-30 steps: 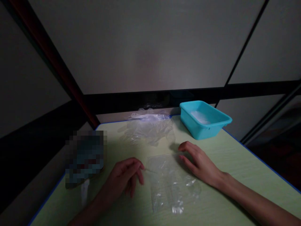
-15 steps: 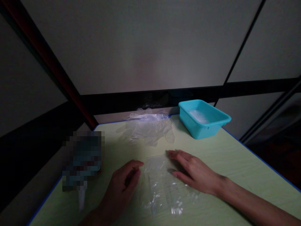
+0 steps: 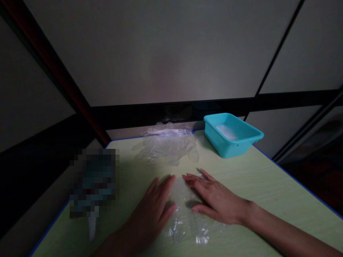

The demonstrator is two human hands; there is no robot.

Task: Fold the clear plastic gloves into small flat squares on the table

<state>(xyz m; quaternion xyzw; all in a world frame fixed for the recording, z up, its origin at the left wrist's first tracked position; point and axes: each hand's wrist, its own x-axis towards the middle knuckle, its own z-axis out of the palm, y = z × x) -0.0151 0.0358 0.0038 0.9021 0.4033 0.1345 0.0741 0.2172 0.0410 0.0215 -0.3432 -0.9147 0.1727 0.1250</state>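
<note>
A clear disposable plastic glove (image 3: 180, 214) lies flat on the table, its straight edge toward the back. My left hand (image 3: 152, 207) rests at its left side, palm down, fingers stretched and thumb apart. On the right side, my right hand (image 3: 211, 196) lies over part of the glove with fingers spread. Neither hand grips anything. Beyond them, a loose pile of similar clear gloves (image 3: 171, 146) sits near the table's back edge.
A turquoise plastic basin (image 3: 235, 146) with something whitish and clear inside stands at the back right. At left is a blurred-out object (image 3: 93, 182) with a white strip below it. The pale green table (image 3: 257, 178) meets wall panels behind.
My left hand has moved right and opened out from a curled pose onto the glove's left side. My right hand has spread its fingers and shifted slightly left.
</note>
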